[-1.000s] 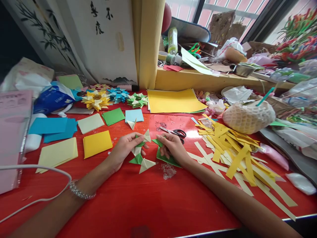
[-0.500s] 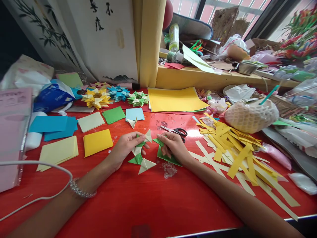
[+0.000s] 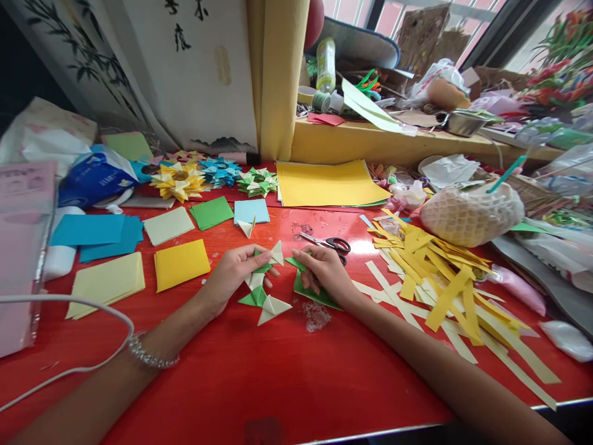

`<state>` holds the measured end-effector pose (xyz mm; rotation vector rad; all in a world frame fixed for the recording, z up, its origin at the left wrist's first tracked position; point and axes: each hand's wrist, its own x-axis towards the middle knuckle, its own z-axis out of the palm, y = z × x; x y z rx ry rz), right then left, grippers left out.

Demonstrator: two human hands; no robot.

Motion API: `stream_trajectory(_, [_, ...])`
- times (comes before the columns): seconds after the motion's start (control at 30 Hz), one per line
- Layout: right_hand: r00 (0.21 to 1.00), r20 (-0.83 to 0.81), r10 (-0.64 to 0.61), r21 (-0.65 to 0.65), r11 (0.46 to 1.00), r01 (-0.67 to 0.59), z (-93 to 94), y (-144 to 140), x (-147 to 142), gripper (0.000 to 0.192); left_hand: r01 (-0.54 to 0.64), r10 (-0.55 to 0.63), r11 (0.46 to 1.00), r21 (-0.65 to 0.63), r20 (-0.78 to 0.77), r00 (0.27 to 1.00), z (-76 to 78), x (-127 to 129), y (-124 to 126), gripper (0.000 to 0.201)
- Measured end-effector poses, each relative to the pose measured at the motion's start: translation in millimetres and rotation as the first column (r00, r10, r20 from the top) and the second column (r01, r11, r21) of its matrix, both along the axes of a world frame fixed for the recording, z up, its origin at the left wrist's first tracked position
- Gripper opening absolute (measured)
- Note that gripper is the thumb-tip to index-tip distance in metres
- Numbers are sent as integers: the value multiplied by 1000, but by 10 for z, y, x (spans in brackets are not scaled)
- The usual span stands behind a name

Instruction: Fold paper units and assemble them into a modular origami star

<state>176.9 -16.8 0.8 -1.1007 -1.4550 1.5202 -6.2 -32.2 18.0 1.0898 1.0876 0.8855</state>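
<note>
My left hand pinches a curved chain of folded paper pieces, green and pale cream by turns, whose lower end hangs over the red table. Facing it, my right hand grips a small green folded paper piece between thumb and fingers. A narrow gap parts this piece from the chain's upper tip. Beneath my right hand lies a flat green paper, partly covered by the fingers. Just behind that hand rest black-handled scissors. A loose cream folded piece sits beyond my left hand.
Paper stacks in blue, yellow, cream and green lie at left. Finished paper stars stand behind them. Yellow and cream strips heap at right, beside a net-wrapped fruit. A white cable loops at left.
The view has shifted very slightly. Both hands keep their hold and stay almost in place, with the green piece still just apart from the chain.
</note>
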Motion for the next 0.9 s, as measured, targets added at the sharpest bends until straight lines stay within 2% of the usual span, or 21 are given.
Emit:
stream_trajectory(0.2, [1000, 9, 17, 30, 999, -17, -6, -8, -1, 29, 28, -28, 1000, 9, -9, 1000, -23, 6, 0, 19])
stream_trajectory(0.9, [1000, -3, 24, 9, 1000, -24, -22, 9, 11, 27, 56, -56, 998, -4, 0, 998, -25, -1, 6, 17])
